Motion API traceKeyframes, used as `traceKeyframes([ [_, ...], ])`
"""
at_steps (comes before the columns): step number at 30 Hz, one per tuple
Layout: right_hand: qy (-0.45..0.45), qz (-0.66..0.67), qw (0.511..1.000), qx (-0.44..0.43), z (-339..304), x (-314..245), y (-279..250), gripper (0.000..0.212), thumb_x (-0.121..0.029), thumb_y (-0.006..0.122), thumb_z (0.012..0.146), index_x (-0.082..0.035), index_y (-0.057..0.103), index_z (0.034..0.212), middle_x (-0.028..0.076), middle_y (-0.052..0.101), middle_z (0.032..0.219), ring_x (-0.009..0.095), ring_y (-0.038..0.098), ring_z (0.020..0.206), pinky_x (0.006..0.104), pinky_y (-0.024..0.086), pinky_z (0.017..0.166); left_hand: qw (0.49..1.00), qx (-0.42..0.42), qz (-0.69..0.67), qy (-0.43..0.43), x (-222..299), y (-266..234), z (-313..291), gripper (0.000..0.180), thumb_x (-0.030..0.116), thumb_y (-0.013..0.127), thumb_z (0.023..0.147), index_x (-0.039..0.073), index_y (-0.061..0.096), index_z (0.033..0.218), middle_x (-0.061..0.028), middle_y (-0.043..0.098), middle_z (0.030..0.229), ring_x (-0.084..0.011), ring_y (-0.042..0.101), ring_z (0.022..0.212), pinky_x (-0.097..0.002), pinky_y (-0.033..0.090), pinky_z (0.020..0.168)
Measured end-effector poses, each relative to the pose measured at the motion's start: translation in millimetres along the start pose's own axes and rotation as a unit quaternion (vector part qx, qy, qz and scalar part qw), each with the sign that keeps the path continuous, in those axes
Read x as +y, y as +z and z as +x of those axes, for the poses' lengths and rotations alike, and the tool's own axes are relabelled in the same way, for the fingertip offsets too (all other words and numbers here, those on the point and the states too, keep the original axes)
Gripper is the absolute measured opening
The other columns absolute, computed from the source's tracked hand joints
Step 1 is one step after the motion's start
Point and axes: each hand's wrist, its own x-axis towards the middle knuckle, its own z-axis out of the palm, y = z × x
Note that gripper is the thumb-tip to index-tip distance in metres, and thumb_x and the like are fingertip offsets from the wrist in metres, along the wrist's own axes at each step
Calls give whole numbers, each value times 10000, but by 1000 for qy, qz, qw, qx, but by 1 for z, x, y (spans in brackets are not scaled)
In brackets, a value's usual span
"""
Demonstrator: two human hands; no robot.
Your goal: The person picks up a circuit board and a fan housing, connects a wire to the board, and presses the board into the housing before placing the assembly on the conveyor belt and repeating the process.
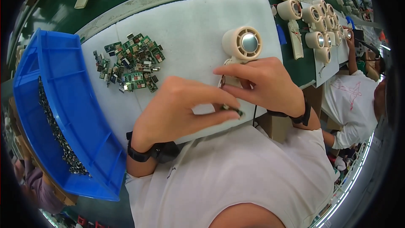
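My left hand (181,103) pinches a small green circuit board (231,109) between thumb and fingertips, low over the near edge of the white work surface. Just right of it, my right hand (268,82) is closed on the handle of a cream handheld fan (232,45). The round head of this fan lies beyond the hand, with a shiny silver disc in its middle facing up. My fingers cover most of the handle, so its inside hardly shows. A loose pile of small green circuit boards (133,61) lies on the white surface to the left.
A blue plastic bin (84,97) with many tiny dark parts stands at the left. Several cream fan heads (314,40) and an opened handle (296,40) sit at the far right. A co-worker in a white shirt (352,101) is on the right.
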Motion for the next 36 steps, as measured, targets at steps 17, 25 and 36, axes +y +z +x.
traceKeyframes([
  [17,40,111,985,125,6,5,19,211,-20,785,880,-69,785,1085,25,696,705,51,589,551,220,399,484,990,-99,-59,-76,-2,-2,-2,191,104,846,823,46,722,955,-59,735,836,-167,718,705,-270,545,648],
  [25,42,163,977,133,4,11,26,211,13,742,903,-64,771,1097,6,687,710,38,512,544,218,370,491,982,141,-49,-117,-14,0,0,133,72,750,892,22,707,1008,-97,678,776,-209,687,695,-305,540,675],
  [36,31,165,978,127,3,16,31,336,67,623,933,-56,723,1229,29,679,814,67,540,601,230,439,554,928,198,315,24,-15,8,12,324,36,804,812,69,703,1118,-74,665,1048,-237,649,932,-343,542,805],
])
